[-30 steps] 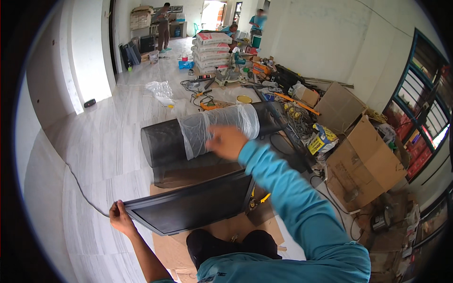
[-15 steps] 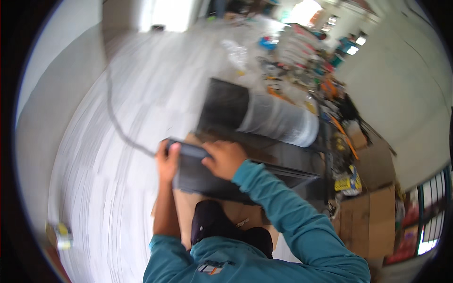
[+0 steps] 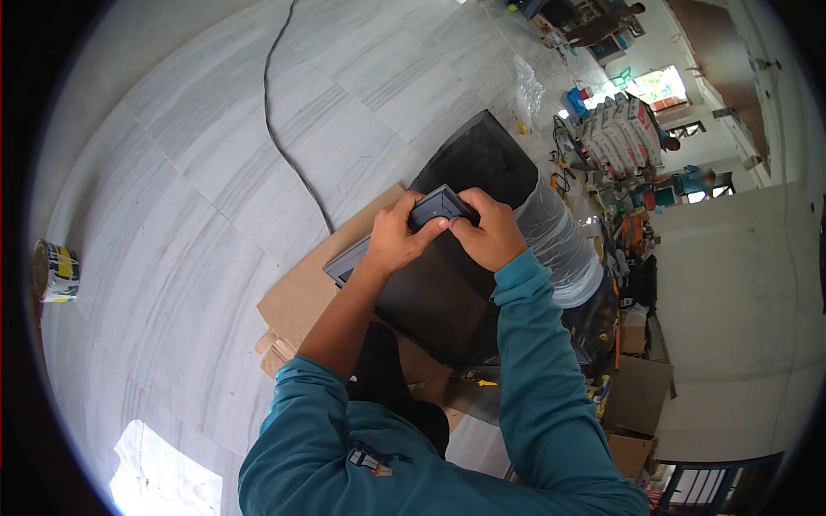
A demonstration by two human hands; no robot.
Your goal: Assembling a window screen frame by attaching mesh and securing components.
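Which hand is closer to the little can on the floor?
The left hand. The can sits far off to the person's left on the floor. The left hand grips the dark frame corner on that side; the right hand grips it from the far side.

One dark grey framed mesh panel (image 3: 434, 211); one large black mesh roll (image 3: 508, 224) beside it; one flat brown cardboard sheet (image 3: 301, 297) beneath; one small tin can (image 3: 54, 271) well left.

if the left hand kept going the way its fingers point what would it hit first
Most likely the right hand: the left hand points across the dark frame corner both hands hold, and their fingertips nearly meet there. Depth is hard to judge.
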